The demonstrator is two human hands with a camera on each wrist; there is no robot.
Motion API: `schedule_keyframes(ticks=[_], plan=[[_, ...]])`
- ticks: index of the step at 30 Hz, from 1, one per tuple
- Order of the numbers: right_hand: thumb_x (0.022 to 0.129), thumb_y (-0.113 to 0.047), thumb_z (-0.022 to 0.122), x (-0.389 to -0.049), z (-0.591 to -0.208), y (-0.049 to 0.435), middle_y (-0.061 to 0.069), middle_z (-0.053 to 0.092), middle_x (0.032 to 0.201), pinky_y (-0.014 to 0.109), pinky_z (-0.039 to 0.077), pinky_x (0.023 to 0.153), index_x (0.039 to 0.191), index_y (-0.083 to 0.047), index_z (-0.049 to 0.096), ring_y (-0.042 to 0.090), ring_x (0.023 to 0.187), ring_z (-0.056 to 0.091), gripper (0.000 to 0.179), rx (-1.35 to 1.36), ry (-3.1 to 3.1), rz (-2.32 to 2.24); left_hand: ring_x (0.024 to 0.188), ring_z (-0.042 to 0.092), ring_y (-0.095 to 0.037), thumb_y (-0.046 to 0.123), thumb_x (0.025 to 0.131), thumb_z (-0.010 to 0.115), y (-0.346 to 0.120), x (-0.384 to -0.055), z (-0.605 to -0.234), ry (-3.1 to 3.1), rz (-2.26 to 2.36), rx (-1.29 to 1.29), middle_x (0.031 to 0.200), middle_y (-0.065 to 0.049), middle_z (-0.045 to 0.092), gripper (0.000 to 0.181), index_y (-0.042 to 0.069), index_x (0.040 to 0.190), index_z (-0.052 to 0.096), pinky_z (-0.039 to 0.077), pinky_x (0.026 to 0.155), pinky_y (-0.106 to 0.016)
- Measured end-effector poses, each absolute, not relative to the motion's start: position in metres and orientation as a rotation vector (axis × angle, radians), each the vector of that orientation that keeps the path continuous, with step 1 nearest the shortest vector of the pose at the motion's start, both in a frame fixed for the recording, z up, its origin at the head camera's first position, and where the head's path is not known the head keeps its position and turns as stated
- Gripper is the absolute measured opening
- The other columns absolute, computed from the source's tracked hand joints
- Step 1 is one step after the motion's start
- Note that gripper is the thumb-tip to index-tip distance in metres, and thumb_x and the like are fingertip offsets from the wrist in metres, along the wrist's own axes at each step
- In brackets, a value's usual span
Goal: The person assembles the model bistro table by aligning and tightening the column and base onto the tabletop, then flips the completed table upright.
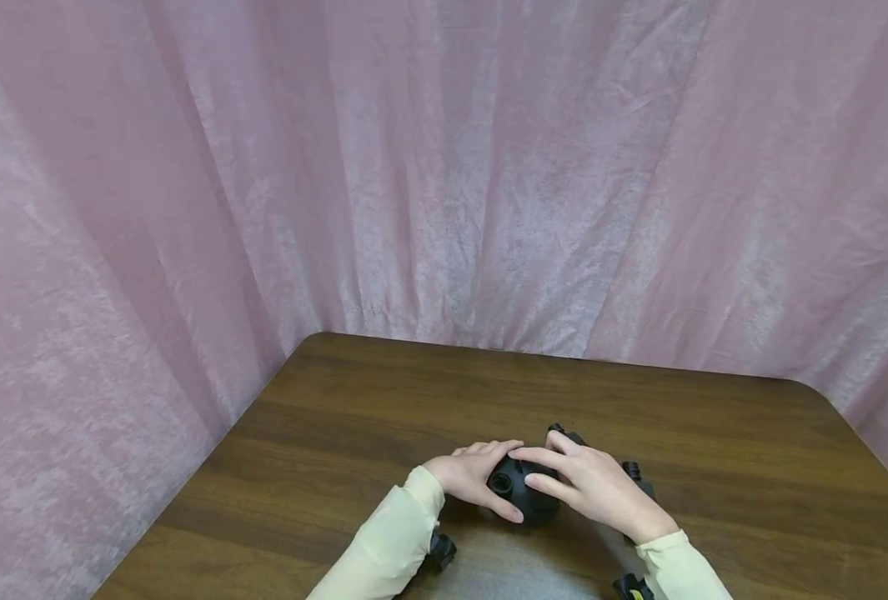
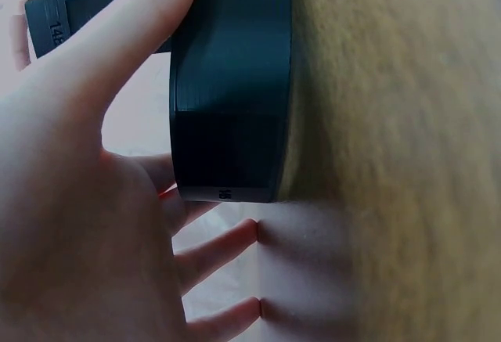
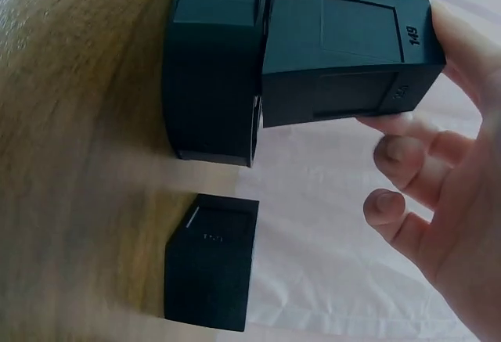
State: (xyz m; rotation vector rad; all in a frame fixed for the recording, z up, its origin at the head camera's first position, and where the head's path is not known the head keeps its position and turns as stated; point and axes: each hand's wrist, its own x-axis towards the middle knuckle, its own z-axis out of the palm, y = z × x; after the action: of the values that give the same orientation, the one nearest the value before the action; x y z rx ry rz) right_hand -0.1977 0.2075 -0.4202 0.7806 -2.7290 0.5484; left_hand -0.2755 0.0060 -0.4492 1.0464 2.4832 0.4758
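On the wooden table (image 1: 383, 400) a rounded black base (image 1: 529, 500) sits between my two hands. My left hand (image 1: 481, 479) grips its side, thumb along the near side and fingers round the far side. A smaller black block (image 3: 352, 56), marked 149 in the right wrist view, rises from the base's upper face. The right hand (image 1: 594, 483) pinches the upper end of this block, its thumb and fingers on opposite sides. A marking, 148, shows on the block in the left wrist view. Raised lettering also runs on the base (image 2: 231, 107).
A separate black block (image 3: 211, 264) lies on the table beside the base. Dark pieces show beyond the right hand, with a knobbed one (image 1: 634, 475) by the right wrist and another (image 1: 441, 552) by the left sleeve. A pink curtain (image 1: 489, 208) hangs behind the table.
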Motion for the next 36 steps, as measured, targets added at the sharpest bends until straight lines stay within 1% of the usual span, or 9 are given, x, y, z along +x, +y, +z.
schedule_keyframes(ticks=[3,6,9,13,20,22,25,29,36], plan=[[0.085,-0.051,0.049,-0.198,-0.421,0.206,-0.014,0.042,0.084,0.015,0.031,0.048,0.116,-0.045,0.052,-0.004,0.050,0.031,0.032,0.729,-2.737,0.545,0.127,0.034,-0.019,0.061,0.067,0.065,0.005,-0.275,-0.448,2.488,0.476,1.051,0.140,0.006,0.034,0.096,0.028,0.142,0.015,0.028,0.100,-0.046],[0.083,-0.056,0.048,-0.198,-0.422,0.207,-0.016,0.047,0.090,0.018,0.037,0.053,0.115,-0.041,0.055,-0.003,0.054,0.041,0.036,0.640,-2.766,0.563,0.125,0.035,-0.018,0.061,0.067,0.065,0.005,-0.276,-0.448,2.491,0.477,1.059,0.139,0.006,0.035,0.095,0.029,0.142,0.016,0.029,0.099,-0.045],[0.084,-0.058,0.043,-0.199,-0.422,0.210,-0.018,0.057,0.102,0.027,0.047,0.065,0.116,-0.039,0.054,0.004,0.075,0.059,0.039,0.542,-2.812,0.623,0.123,0.037,-0.018,0.061,0.068,0.065,0.005,-0.276,-0.448,2.490,0.472,1.076,0.137,0.005,0.037,0.095,0.028,0.142,0.016,0.030,0.098,-0.044],[0.088,-0.054,0.039,-0.200,-0.422,0.216,-0.017,0.061,0.111,0.037,0.048,0.081,0.118,-0.037,0.054,0.010,0.101,0.060,0.037,0.466,-2.845,0.712,0.124,0.036,-0.018,0.060,0.069,0.065,0.005,-0.275,-0.448,2.478,0.473,1.082,0.137,0.004,0.037,0.095,0.025,0.143,0.015,0.031,0.099,-0.044],[0.089,-0.045,0.047,-0.204,-0.419,0.221,-0.017,0.056,0.098,0.028,0.047,0.073,0.110,-0.027,0.059,0.004,0.087,0.057,0.030,0.530,-2.791,0.730,0.126,0.035,-0.017,0.060,0.069,0.064,0.006,-0.276,-0.448,2.474,0.465,1.068,0.139,0.004,0.036,0.094,0.027,0.143,0.015,0.029,0.101,-0.043],[0.090,-0.044,0.046,-0.205,-0.418,0.222,-0.016,0.056,0.102,0.029,0.047,0.074,0.113,-0.026,0.056,0.005,0.090,0.057,0.031,0.568,-2.797,0.760,0.125,0.035,-0.017,0.060,0.069,0.064,0.006,-0.276,-0.447,2.477,0.462,1.070,0.138,0.004,0.036,0.094,0.027,0.142,0.015,0.030,0.100,-0.042],[0.091,-0.043,0.045,-0.205,-0.417,0.223,-0.015,0.055,0.112,0.031,0.047,0.079,0.120,-0.031,0.051,0.006,0.098,0.057,0.032,0.615,-2.825,0.827,0.125,0.036,-0.017,0.061,0.069,0.064,0.005,-0.277,-0.447,2.485,0.461,1.068,0.137,0.004,0.037,0.094,0.027,0.142,0.015,0.030,0.100,-0.042],[0.090,-0.047,0.044,-0.204,-0.415,0.225,-0.016,0.055,0.113,0.030,0.047,0.078,0.121,-0.041,0.047,0.005,0.097,0.058,0.032,0.628,-2.858,0.845,0.124,0.036,-0.017,0.060,0.069,0.064,0.005,-0.276,-0.446,2.486,0.463,1.065,0.136,0.004,0.038,0.094,0.027,0.142,0.016,0.031,0.099,-0.042],[0.090,-0.047,0.043,-0.203,-0.408,0.234,-0.011,0.061,0.113,0.031,0.048,0.078,0.119,-0.038,0.050,0.008,0.099,0.060,0.031,0.619,-2.900,0.797,0.124,0.036,-0.018,0.060,0.068,0.065,0.004,-0.275,-0.446,2.479,0.476,1.057,0.138,0.003,0.037,0.095,0.027,0.142,0.016,0.030,0.099,-0.043]])
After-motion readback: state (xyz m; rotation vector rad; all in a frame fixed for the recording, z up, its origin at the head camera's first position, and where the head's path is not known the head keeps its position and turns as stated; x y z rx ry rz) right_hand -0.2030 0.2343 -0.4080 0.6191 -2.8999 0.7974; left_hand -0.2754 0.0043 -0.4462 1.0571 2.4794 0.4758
